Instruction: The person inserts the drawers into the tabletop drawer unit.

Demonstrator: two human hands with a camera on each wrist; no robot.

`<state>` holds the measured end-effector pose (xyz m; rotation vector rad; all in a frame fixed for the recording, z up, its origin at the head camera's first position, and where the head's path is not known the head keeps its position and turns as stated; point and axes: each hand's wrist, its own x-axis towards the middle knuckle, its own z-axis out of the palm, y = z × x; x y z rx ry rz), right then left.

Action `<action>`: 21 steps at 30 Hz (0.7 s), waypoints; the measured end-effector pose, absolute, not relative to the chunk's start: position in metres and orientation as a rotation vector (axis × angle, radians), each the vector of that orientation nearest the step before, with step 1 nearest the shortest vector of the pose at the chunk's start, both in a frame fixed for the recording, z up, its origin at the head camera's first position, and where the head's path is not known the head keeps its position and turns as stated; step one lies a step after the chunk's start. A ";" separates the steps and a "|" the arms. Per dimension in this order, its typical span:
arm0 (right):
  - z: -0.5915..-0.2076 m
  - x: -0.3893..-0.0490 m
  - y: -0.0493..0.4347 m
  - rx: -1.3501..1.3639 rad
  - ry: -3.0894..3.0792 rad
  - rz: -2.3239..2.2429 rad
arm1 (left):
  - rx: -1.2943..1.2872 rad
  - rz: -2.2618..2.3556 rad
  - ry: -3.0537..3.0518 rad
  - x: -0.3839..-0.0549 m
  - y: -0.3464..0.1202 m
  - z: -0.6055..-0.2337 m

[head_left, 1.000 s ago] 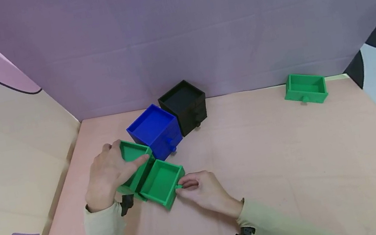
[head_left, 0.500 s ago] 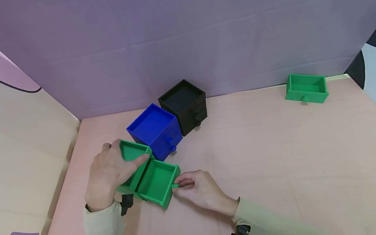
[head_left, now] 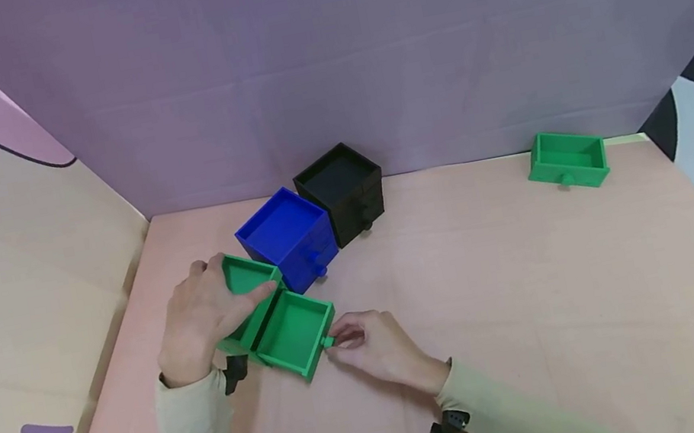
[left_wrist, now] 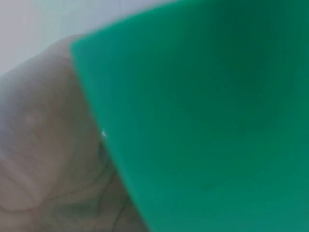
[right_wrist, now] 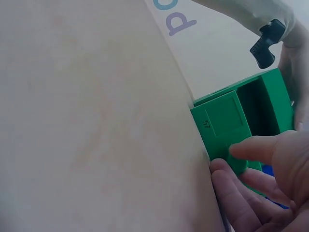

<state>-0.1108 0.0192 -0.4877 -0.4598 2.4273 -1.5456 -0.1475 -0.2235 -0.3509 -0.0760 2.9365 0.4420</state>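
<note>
My left hand (head_left: 200,321) grips a green mini drawer cabinet (head_left: 244,275) over its top, its thumb across the near right side. A green drawer (head_left: 294,332) sticks out of the cabinet's lower slot. At its front is a small knob (head_left: 327,342), which my right hand (head_left: 381,353) pinches lightly with thumb and fingers. The right wrist view shows an upper slot (right_wrist: 257,104) without a drawer in it. The left wrist view is mostly filled by a blurred green wall (left_wrist: 203,125).
A blue drawer cabinet (head_left: 288,238) stands right behind the green one, and a black drawer cabinet (head_left: 344,198) behind that. Another green drawer (head_left: 567,160) lies at the far right, near the grey-purple back wall (head_left: 403,59). Pink cloth (head_left: 544,305) covers the table.
The green drawer has slid toward and slightly into the cabinet, then stayed put. My right hand followed it left, then eased back a little at the knob. The left hand holds still.
</note>
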 end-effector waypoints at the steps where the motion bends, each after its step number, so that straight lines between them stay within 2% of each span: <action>1: -0.487 -0.111 0.020 -0.461 2.426 -1.545 | -0.076 0.442 2.936 -0.148 -0.223 -0.351; 21: -0.489 -0.113 0.008 -0.493 2.447 -1.563 | -0.076 0.465 2.936 -0.148 -0.221 -0.351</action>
